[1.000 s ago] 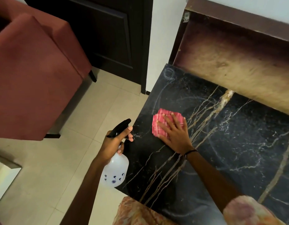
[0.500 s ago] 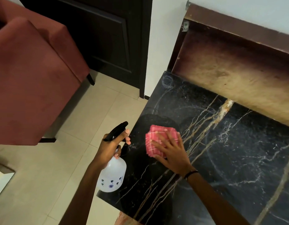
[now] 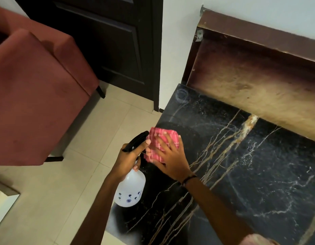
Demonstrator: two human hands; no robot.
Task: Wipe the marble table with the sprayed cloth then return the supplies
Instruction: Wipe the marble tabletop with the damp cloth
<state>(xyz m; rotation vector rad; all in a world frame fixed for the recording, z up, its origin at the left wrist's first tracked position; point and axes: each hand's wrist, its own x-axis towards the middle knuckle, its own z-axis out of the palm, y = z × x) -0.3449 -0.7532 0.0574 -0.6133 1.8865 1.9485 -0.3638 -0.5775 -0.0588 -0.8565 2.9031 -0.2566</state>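
The black marble table (image 3: 250, 174) with gold and white veins fills the right half of the view. A folded pink checked cloth (image 3: 158, 138) lies at the table's left edge. My right hand (image 3: 170, 156) presses flat on it, fingers spread. My left hand (image 3: 130, 158) grips the neck of a white spray bottle (image 3: 130, 190) with a black trigger head, held just off the table's left edge, right next to the cloth.
A red upholstered chair (image 3: 34, 103) stands on the tiled floor (image 3: 86, 152) to the left. A dark door (image 3: 109, 41) is behind it. A brown wooden panel (image 3: 255, 82) rises against the wall at the table's far side.
My right hand has slid the cloth leftward across the marble to the table's left edge, close to the spray bottle. My left hand holds the bottle about where it was.
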